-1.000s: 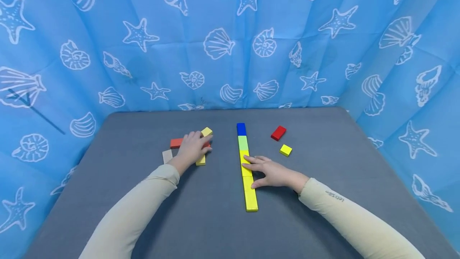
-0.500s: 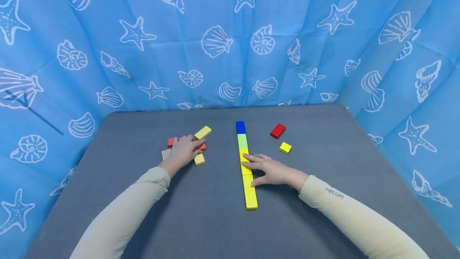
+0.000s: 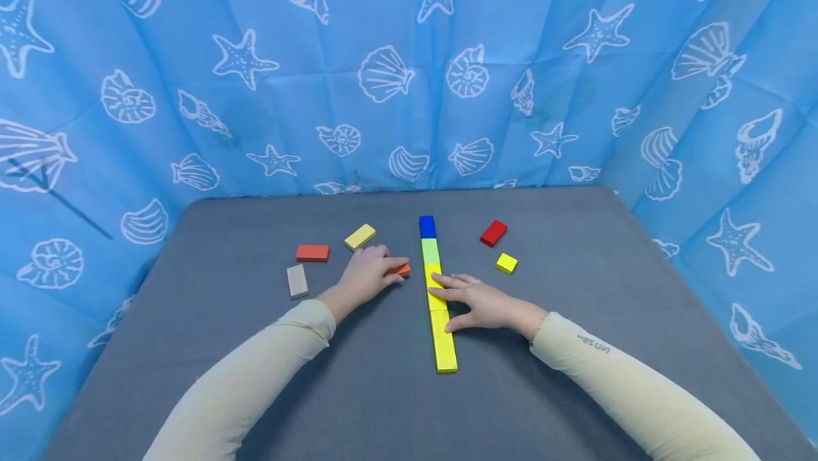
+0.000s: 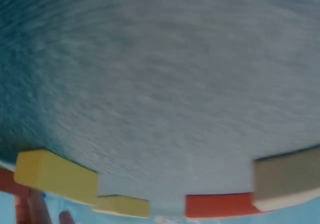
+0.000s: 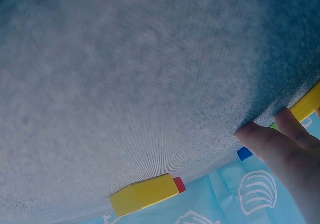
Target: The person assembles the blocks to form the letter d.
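Note:
My left hand (image 3: 368, 276) pinches an orange block (image 3: 400, 270) between thumb and fingers, just left of a straight row of blocks. From the far end the row has a blue block (image 3: 427, 226), a light green block (image 3: 430, 251), a yellow block (image 3: 435, 297) and a longer-looking yellow block (image 3: 444, 351). My right hand (image 3: 486, 305) rests with spread fingers on the two yellow blocks. One small yellow block (image 4: 55, 176) shows in the left wrist view; in the head view my left hand hides it.
Left on the grey table (image 3: 358, 404) lie a pale yellow block (image 3: 361, 236), another orange block (image 3: 312, 253) and a beige block (image 3: 297, 281). To the right are a red block (image 3: 494, 233) and a small yellow block (image 3: 507, 263). A blue patterned curtain (image 3: 307, 91) stands behind.
My left hand has taken hold of the orange block among the left-hand blocks and brought it right, close to the row. The far pale yellow block shifted slightly. My right hand stays in place.

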`<state>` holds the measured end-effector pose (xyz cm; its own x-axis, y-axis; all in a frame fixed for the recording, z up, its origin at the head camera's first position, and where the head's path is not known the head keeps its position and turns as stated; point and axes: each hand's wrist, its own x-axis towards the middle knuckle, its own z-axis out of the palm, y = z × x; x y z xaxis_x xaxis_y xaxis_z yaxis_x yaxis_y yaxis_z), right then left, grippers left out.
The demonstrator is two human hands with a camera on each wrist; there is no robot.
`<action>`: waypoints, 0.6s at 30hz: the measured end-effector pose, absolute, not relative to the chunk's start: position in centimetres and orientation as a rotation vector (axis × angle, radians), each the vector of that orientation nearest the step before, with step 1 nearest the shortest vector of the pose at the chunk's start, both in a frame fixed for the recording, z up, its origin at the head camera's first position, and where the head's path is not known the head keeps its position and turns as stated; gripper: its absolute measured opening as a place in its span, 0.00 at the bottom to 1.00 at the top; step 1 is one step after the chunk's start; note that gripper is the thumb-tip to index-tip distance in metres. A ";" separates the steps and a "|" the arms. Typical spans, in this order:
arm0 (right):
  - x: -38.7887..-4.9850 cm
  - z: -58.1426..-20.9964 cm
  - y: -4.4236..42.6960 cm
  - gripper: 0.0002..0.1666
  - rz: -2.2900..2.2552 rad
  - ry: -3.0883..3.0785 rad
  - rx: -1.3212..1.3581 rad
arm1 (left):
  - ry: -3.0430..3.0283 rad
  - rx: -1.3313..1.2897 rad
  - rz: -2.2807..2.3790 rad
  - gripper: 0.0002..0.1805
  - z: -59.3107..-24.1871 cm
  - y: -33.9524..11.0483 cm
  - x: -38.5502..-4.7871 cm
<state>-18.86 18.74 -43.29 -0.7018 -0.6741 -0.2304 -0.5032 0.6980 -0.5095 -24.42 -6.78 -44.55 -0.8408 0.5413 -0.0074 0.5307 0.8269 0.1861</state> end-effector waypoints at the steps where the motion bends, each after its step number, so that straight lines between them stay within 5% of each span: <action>1: -18.9 -43.3 18.7 0.43 -0.577 2.507 -0.907 | 2.926 0.852 0.261 0.28 -44.6 -6.5 -24.4; 18: -18.9 -43.6 18.8 0.43 -0.586 2.503 -0.907 | 2.930 1.019 0.215 0.22 -44.6 -8.1 -23.8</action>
<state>-18.85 18.77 -43.61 -0.7028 -0.6718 -0.2339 -0.4980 0.6995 -0.5126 -23.80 -8.09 -44.64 -0.7846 0.6198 0.0149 0.6153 0.7756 0.1406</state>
